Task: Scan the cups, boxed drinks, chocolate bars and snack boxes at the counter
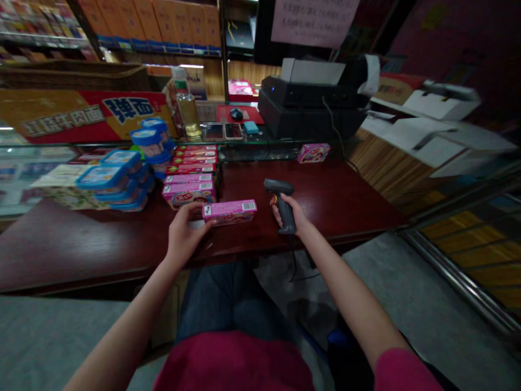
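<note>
My left hand point(186, 231) grips the left end of a pink box point(230, 212), its barcode side facing up, just above or on the dark red counter. Wrapped round the handle of a black barcode scanner point(285, 209) is my right hand point(296, 214); the scanner's head points left, above and to the right of the box. Behind my left hand stands a row of similar pink boxes point(189, 190), with red boxes point(195, 160) in line behind them. Another pink box point(313, 153) sits alone at the counter's back right.
Stacked blue-lidded tubs point(112, 176) stand at the left. Along the back are a bottle of yellowish liquid point(187, 111), phones point(233, 131), a mouse point(236, 113) and a black printer point(313, 98) with a hanging cable. White cartons point(439, 125) fill the right side. The scanner's cord drops over the front edge.
</note>
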Demonstrator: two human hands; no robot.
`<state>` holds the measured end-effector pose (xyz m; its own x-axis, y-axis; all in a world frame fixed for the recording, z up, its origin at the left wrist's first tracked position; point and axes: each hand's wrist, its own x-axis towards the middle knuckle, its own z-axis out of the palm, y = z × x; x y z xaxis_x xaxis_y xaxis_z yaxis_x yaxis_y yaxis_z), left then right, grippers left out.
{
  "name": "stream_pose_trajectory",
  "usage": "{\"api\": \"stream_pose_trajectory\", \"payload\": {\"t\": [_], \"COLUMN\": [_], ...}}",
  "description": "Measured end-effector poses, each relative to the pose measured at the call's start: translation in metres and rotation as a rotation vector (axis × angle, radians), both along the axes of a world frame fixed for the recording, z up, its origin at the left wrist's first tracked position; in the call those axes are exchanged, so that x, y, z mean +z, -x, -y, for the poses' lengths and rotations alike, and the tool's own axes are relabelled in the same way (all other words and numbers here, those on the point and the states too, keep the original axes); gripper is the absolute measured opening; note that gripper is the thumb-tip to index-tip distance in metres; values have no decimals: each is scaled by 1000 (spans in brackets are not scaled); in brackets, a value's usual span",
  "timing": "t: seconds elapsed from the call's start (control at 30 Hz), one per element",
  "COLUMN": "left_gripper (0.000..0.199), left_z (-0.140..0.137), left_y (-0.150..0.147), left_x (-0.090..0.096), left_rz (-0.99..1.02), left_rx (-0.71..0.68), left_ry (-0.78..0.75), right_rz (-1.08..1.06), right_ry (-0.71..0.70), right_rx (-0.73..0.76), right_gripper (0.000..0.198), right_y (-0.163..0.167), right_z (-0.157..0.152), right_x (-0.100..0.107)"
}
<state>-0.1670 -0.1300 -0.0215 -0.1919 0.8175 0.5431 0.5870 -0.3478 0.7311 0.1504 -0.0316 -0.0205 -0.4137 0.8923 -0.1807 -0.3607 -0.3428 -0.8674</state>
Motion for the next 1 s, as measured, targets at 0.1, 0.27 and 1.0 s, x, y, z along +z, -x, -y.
{"api": "stream_pose_trajectory", "payload": {"t": [0.1,0.27,1.0], "left_gripper": [45,41,40], "left_z": [-27,-94,-331], "left_y": [-45,-125,-345], "left_x": [-4,-1,-20], "left_rz": [55,190,149], "left_rx": [-71,-204,-164], "left_ry": [106,156,186], "right_rz": [-27,-127,-92], "right_ry": [38,7,-152], "right_rx": [-145,-432,-880], "right_gripper": [36,35,40], "right_y": [-35,-104,-201], "right_z": [-15,-42,-106], "right_x": [-2,0,-6]}}
